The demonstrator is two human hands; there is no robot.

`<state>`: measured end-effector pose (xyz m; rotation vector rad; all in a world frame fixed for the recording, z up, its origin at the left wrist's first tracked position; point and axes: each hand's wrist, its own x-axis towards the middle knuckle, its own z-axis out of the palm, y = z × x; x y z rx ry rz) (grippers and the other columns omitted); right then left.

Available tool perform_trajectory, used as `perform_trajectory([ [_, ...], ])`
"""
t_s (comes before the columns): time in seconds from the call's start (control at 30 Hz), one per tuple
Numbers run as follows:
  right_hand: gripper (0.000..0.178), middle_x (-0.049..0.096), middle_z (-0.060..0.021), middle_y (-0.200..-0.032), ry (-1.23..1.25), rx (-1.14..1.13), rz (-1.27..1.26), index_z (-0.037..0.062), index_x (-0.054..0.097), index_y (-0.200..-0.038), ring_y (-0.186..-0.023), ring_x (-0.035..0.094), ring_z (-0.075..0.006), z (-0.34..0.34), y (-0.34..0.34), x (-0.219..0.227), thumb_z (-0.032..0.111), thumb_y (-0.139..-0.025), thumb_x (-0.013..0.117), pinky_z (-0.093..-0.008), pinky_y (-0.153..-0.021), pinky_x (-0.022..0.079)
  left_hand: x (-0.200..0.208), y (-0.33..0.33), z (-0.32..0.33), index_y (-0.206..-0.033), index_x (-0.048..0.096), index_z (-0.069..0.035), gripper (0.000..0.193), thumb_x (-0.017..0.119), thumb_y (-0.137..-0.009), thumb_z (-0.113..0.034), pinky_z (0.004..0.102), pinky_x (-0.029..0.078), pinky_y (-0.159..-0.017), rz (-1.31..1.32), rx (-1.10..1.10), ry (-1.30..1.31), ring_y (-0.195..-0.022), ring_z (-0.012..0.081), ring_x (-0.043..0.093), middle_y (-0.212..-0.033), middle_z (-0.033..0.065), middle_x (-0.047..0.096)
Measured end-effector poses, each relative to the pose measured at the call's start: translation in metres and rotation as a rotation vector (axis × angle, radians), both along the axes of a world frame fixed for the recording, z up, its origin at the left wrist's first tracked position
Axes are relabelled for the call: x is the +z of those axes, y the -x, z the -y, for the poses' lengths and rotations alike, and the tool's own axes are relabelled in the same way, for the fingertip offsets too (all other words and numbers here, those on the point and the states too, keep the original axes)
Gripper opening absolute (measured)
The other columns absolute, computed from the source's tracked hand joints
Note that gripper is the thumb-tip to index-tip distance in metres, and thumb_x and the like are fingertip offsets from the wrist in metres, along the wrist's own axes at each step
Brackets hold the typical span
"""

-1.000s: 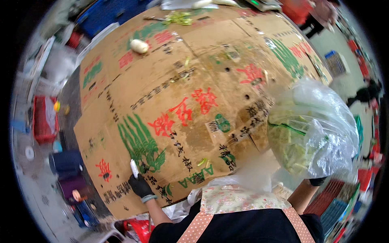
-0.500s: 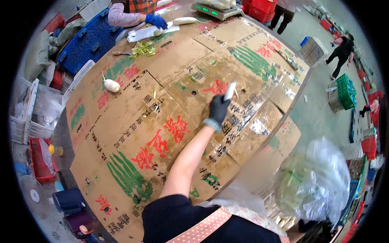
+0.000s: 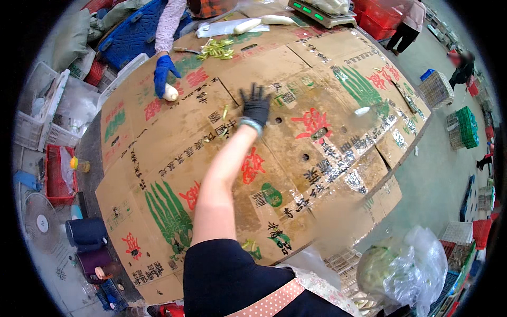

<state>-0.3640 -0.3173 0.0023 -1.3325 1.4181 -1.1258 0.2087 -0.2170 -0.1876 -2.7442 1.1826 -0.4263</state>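
Observation:
My left hand, in a black glove, reaches over the cardboard-covered table. Its fingers are spread and slightly smeared by motion, with nothing in them. To its right, a small white radish lies by itself on the cardboard. On the left, a co-worker's blue-gloved hand grips another white radish. Two longer white radishes lie at the far edge near a pile of green trimmings. I cannot see my right hand.
A green-lit scale stands at the far edge beside red crates. White baskets and a red crate line the left. A plastic bag with pale green contents is close by at lower right. Another person stands far right.
My left hand has let go of the white radish, now lying on the cardboard, and drawn back leftward. The co-worker's blue-gloved hand has come over to the left radish and taken hold of it.

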Motion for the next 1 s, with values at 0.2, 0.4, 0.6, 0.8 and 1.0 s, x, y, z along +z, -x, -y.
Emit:
perform_trajectory([
  [0.2, 0.032, 0.055, -0.0088, -0.108, 0.001, 0.059, 0.008, 0.0003, 0.053, -0.11, -0.097, 0.052, -0.0151, -0.007, -0.019, 0.004, 0.019, -0.084, 0.056, -0.0305, -0.085, 0.044, 0.031, -0.004, -0.153, -0.136, 0.029, -0.032, 0.049, 0.04, -0.089, -0.04, 0.0589, 0.003, -0.102, -0.427, 0.27, 0.165, -0.134, 0.0292, 0.013, -0.146, 0.0086, 0.017],
  [0.4, 0.03, 0.055, -0.0083, -0.107, 0.016, 0.044, -0.007, -0.0001, 0.054, -0.108, -0.095, 0.052, -0.0141, -0.029, -0.009, 0.018, 0.017, -0.084, 0.058, -0.0298, -0.085, 0.044, -0.023, 0.096, -0.27, -0.122, 0.046, 0.002, 0.042, 0.045, -0.089, -0.024, 0.0383, 0.021, -0.104, -0.455, 0.154, 0.872, -0.123, 0.0267, 0.035, -0.13, 0.0182, 0.042],
  [0.6, 0.024, 0.057, -0.0071, -0.104, -0.064, 0.099, -0.051, 0.0002, 0.058, -0.103, -0.094, 0.052, -0.0132, -0.029, 0.007, 0.054, 0.014, -0.083, 0.059, -0.0283, -0.085, 0.043, 0.032, 0.206, -0.11, -0.119, 0.048, 0.003, 0.04, 0.046, -0.089, -0.023, 0.0376, 0.028, -0.099, -0.553, -0.052, 0.852, -0.117, 0.0272, 0.04, -0.125, 0.0184, 0.045],
  [0.8, 0.036, 0.057, -0.0087, -0.106, 0.082, -0.2, 0.364, -0.0007, 0.058, -0.105, -0.1, 0.05, -0.0161, -0.071, 0.139, -0.021, 0.021, -0.077, 0.067, -0.0309, -0.089, 0.041, 0.028, 0.316, 0.033, -0.116, 0.051, 0.003, 0.038, 0.046, -0.088, -0.022, 0.0369, 0.035, -0.094, -0.845, -0.414, 0.741, -0.111, 0.0278, 0.046, -0.12, 0.0187, 0.049],
  [1.0, 0.028, 0.057, -0.0108, -0.104, 0.088, -0.495, 0.082, 0.0017, 0.061, -0.102, -0.103, 0.049, -0.0191, -0.111, 0.211, -0.043, 0.018, -0.08, 0.063, -0.0317, -0.092, 0.039, 0.046, 0.386, 0.082, -0.114, 0.053, 0.004, 0.036, 0.047, -0.088, -0.021, 0.0363, 0.042, -0.089, -1.417, -0.328, 0.857, -0.105, 0.0284, 0.051, -0.116, 0.0189, 0.053],
])
